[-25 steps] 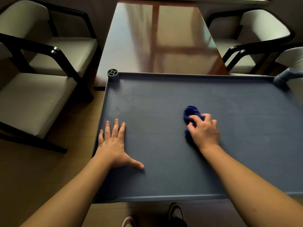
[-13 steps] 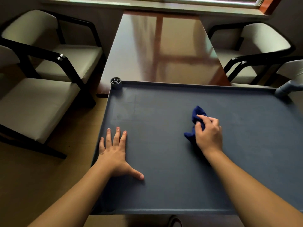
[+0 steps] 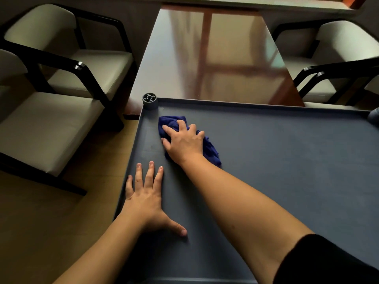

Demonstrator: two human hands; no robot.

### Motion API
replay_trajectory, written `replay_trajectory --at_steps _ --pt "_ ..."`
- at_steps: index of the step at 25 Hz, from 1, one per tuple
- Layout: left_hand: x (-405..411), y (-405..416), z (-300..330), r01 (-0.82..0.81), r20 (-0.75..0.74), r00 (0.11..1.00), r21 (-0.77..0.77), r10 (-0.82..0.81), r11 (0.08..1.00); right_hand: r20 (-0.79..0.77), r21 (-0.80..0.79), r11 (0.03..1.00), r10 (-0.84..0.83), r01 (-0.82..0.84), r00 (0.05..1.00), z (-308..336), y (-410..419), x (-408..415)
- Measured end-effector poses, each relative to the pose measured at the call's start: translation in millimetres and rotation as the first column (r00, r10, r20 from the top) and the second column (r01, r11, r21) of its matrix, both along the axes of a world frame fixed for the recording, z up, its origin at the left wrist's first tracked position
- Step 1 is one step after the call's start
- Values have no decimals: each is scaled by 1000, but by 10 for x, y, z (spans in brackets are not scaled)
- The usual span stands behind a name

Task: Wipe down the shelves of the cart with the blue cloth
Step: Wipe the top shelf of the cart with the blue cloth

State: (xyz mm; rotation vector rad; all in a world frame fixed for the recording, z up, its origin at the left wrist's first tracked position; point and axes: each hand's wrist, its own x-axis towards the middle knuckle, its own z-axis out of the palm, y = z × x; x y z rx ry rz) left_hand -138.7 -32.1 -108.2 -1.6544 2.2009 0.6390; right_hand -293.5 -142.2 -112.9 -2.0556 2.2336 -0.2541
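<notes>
The cart's top shelf (image 3: 287, 160) is a dark grey tray with a low rim, filling the lower right of the view. A crumpled blue cloth (image 3: 172, 122) lies on it near the far left corner. My right hand (image 3: 184, 141) presses down on the cloth with fingers spread over it, the arm reaching across from the right. Flat on the shelf by its left edge rests my left hand (image 3: 146, 198), fingers apart and holding nothing.
A round post cap (image 3: 150, 98) marks the shelf's far left corner. A glossy brown table (image 3: 209, 58) butts against the cart's far side. Two cream chairs with black frames (image 3: 51, 111) stand at left, more chairs (image 3: 338, 64) at right. Wooden floor lies left of the cart.
My right hand has slid the blue cloth from the shelf's middle toward the far left corner. My left hand has stayed flat in place. The view has shifted slightly.
</notes>
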Motion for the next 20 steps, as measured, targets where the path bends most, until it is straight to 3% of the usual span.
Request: replay_trajectory --at_steps 6,13,20 --pt "18 36 12 -22 -51 999 -51 19 998 -2 -17 1000 1 -1 1000 -26 -14 -383" --pt "23 51 46 -22 -50 999 -45 20 999 -7 -20 966 -259 259 966 -45 382 -1639" --pt "35 56 4 -16 -55 998 -73 12 997 -18 -47 838 -545 543 839 -115 1164 -2826"
